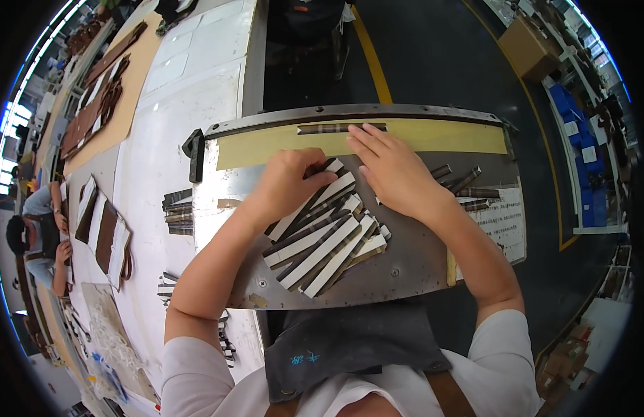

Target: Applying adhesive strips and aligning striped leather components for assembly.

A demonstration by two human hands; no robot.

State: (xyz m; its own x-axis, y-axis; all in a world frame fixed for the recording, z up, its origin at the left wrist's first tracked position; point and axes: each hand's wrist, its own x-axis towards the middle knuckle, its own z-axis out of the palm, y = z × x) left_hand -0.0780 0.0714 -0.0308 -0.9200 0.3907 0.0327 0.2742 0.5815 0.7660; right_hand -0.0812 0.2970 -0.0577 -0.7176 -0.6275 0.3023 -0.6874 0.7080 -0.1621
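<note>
A metal-topped machine plate (pixel 419 271) lies in front of me, with a yellow band (pixel 468 139) along its far edge. On that band rests a narrow dark brown strip (pixel 322 129). My right hand (pixel 395 170) is palm down with fingers stretched out, its fingertips on the right part of this strip. A loose pile of brown-and-white strips (pixel 322 243) covers the middle of the plate. My left hand (pixel 287 177) is curled over the pile's far end, thumb and fingers closed on one strip (pixel 332 167). Its far fingers are partly hidden.
More brown strips (pixel 475 192) lie beyond my right forearm, by a printed sheet (pixel 502 226). Strip bundles (pixel 178 210) sit on the white table (pixel 155 243) at left. A co-worker (pixel 40 236) handles brown pieces at far left. Blue bins (pixel 575 146) stand on the right.
</note>
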